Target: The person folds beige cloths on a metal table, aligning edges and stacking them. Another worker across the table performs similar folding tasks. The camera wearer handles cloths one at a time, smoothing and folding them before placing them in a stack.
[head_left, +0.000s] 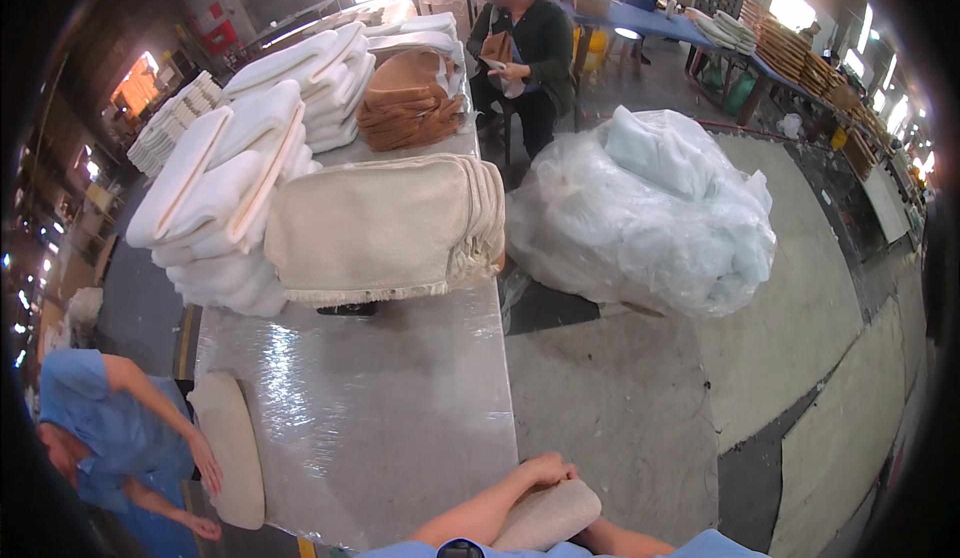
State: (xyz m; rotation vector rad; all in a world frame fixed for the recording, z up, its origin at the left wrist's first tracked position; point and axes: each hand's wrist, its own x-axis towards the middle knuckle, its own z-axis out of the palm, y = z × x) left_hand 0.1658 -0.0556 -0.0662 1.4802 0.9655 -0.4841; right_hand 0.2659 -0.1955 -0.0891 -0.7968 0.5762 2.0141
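A plump beige fabric cushion [550, 514] is held close to my body at the lower edge, beside the near right corner of the table. My left hand [541, 469] is closed at the cushion's far end, its fingers bent inward. There my right hand [572, 472] meets it; only a little of that hand shows, the rest being behind the cushion, while its forearm comes in from the lower right. What detail the fingers pinch at that end is too small to make out.
On the plastic-covered table [380, 408] lie folded beige fabric covers [375, 223], white padding stacks [215, 173] and brown fabric [410, 103]. A bulky plastic-wrapped white bundle [650, 213] stands right. A blue-clad person [120, 438] touches another beige cushion [230, 448]; a seated person [530, 58] handles brown fabric.
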